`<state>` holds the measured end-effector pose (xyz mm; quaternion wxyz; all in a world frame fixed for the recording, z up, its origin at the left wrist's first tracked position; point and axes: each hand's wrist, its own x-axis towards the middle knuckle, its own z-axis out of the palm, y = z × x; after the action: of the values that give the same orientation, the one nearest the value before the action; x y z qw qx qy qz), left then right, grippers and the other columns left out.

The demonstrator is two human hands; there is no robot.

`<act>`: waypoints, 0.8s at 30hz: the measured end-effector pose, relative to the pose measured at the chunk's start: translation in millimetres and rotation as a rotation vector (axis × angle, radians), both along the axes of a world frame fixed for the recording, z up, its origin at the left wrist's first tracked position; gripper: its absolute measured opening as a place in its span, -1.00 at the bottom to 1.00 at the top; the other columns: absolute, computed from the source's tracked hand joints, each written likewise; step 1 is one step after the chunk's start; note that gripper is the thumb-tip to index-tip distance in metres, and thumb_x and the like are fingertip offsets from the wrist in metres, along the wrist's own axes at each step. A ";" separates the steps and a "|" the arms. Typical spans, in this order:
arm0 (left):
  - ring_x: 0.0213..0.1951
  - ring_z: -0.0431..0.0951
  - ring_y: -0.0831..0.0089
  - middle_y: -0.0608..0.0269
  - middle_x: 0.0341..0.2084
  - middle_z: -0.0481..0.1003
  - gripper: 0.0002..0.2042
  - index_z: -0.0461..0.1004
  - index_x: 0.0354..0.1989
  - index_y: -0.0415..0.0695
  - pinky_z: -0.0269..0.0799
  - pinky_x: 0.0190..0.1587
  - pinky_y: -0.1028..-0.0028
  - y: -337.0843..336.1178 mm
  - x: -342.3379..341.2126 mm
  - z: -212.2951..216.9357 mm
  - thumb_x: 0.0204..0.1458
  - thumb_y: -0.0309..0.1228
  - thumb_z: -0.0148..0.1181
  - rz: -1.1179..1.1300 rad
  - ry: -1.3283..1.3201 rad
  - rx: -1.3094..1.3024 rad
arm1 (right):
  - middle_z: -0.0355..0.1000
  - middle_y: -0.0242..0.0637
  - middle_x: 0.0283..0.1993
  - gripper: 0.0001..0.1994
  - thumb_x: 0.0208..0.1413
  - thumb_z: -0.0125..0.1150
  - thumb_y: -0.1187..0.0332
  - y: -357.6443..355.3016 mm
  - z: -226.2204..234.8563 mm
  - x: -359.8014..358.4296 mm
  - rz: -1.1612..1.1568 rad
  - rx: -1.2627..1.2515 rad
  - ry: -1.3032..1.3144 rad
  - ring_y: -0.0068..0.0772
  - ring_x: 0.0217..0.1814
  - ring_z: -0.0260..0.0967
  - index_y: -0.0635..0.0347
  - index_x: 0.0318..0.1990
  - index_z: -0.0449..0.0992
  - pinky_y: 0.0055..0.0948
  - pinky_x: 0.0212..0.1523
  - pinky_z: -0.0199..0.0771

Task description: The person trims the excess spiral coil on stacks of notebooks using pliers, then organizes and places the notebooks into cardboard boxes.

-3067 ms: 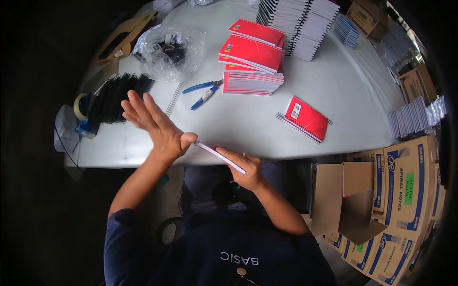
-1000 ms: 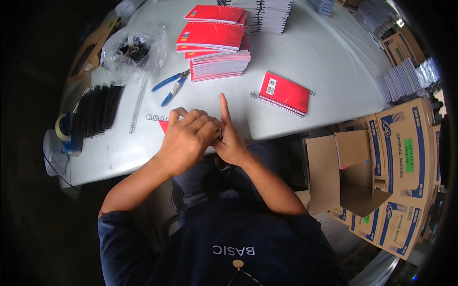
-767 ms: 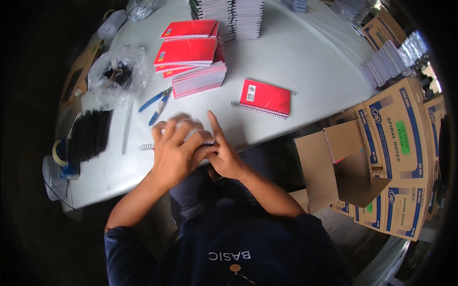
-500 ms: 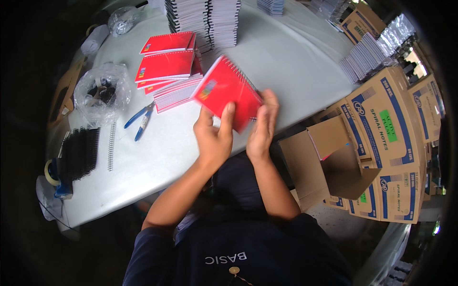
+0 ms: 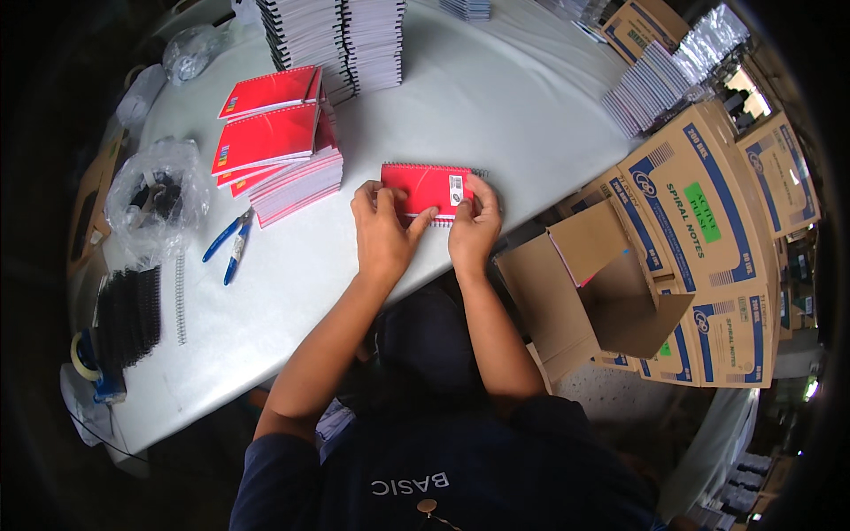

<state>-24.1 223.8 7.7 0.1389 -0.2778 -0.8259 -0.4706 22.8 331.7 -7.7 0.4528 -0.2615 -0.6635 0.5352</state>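
Observation:
Near the table's front edge lies a red spiral notebook point(image 5: 421, 181) with a white barcode label at its right end. Coil wire shows along its far edge and also under its near edge, so a second notebook may lie beneath. My left hand point(image 5: 382, 226) grips its left end, thumb along the near edge. Around the right end curl the fingers of my right hand point(image 5: 475, 221). To the left stands a stack of red notebooks point(image 5: 270, 137), spread unevenly, with white page edges showing. Blue-handled pliers point(image 5: 228, 246) lie beside that stack.
Tall piles of spiral-bound books point(image 5: 341, 44) stand at the back. Left are a clear plastic bag point(image 5: 159, 199), black coils point(image 5: 130, 314), a single loose coil point(image 5: 181, 301) and a tape dispenser point(image 5: 97, 367). An open carton point(image 5: 553, 292) and stacked cartons point(image 5: 699, 199) sit at right.
The notebook has come down from a tilted hold onto the table, and its label side now faces up. Both hands have closed around its ends. The whole view has shifted slightly.

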 end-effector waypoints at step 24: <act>0.17 0.16 0.17 0.06 0.12 0.17 -0.28 0.20 0.17 -0.06 0.01 0.15 0.21 -166.7 38.6 73.4 -0.30 -0.41 0.31 -0.010 0.210 -0.312 | 0.37 -0.28 -0.09 -0.66 0.13 0.01 0.50 -83.0 62.7 11.7 1.069 -0.679 0.120 -0.59 -0.07 0.33 0.30 0.08 0.27 -0.59 -0.07 0.35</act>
<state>14.4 57.1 81.0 0.1771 -0.3476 -0.8685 -0.3058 34.6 248.7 55.0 0.0513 0.0071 -0.4690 0.8817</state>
